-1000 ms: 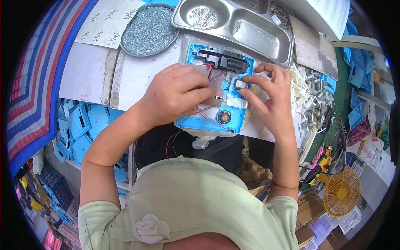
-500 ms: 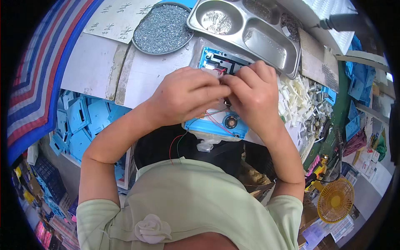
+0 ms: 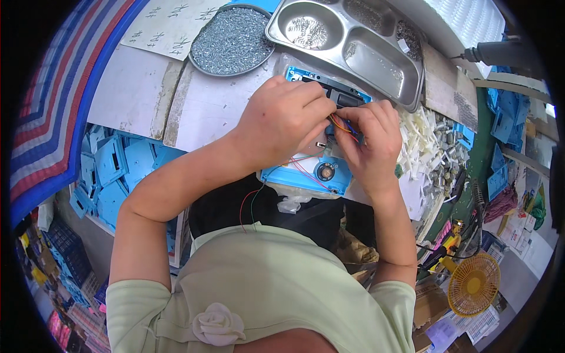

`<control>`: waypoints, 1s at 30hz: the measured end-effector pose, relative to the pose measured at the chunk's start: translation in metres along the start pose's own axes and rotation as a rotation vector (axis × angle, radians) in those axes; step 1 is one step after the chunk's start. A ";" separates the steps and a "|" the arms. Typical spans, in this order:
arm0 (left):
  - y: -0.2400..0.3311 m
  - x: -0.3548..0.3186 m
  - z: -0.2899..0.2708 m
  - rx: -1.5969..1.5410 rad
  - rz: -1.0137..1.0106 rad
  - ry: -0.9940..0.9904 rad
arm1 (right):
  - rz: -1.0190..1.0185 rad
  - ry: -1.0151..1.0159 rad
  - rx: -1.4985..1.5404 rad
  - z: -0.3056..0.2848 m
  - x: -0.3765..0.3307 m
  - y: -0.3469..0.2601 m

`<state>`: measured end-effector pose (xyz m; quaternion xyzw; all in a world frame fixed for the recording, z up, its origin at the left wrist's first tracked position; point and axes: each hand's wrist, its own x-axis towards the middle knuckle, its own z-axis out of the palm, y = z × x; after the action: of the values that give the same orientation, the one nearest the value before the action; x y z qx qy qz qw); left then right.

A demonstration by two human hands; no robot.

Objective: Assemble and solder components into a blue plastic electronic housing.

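Note:
In front of me lies a light-blue plastic housing (image 3: 288, 178), with a small round speaker (image 3: 325, 171) in its near part. Black parts (image 3: 346, 100) show along its far side. Above the middle of the housing, my left hand (image 3: 288, 117) and my right hand (image 3: 374, 132) meet, fingertips close together. Between them runs a bundle of orange, red and blue wires (image 3: 340, 125). My right thumb and fingers pinch the bundle. My left fingers are closed at its far end; their exact grip is partly hidden. Thin red and green wires (image 3: 250, 200) hang over the housing's near left edge.
Beyond the housing stand a round tray of small metal screws (image 3: 232, 41) and a steel compartment tray (image 3: 376, 70) with small parts. White plastic pieces (image 3: 421, 141) and metal parts are heaped at right, below an electric screwdriver (image 3: 497, 54). Blue panels (image 3: 115, 176) fill a box at left.
My left hand has shifted right and slightly up, and my right hand a little right and down. The coloured wires between them and the black parts behind have come into sight.

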<state>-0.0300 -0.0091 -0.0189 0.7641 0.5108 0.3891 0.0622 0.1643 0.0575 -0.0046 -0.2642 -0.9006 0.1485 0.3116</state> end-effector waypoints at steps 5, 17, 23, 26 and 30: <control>-0.005 0.001 0.006 0.009 0.037 0.051 | 0.032 0.032 0.067 0.000 0.000 0.000; -0.018 -0.012 -0.007 -0.202 -0.122 0.036 | 0.068 0.057 0.131 -0.003 0.002 0.000; -0.018 -0.015 -0.004 -0.244 -0.108 0.050 | -0.087 -0.076 -0.070 -0.010 -0.002 -0.004; -0.020 -0.011 -0.008 -0.165 0.047 0.008 | -0.107 -0.086 -0.081 -0.013 -0.001 -0.003; -0.021 -0.001 -0.012 -0.114 0.218 -0.041 | -0.021 -0.037 0.008 -0.011 -0.001 0.000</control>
<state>-0.0533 -0.0036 -0.0220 0.8183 0.4001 0.4061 0.0732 0.1720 0.0579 0.0034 -0.2506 -0.9083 0.1537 0.2976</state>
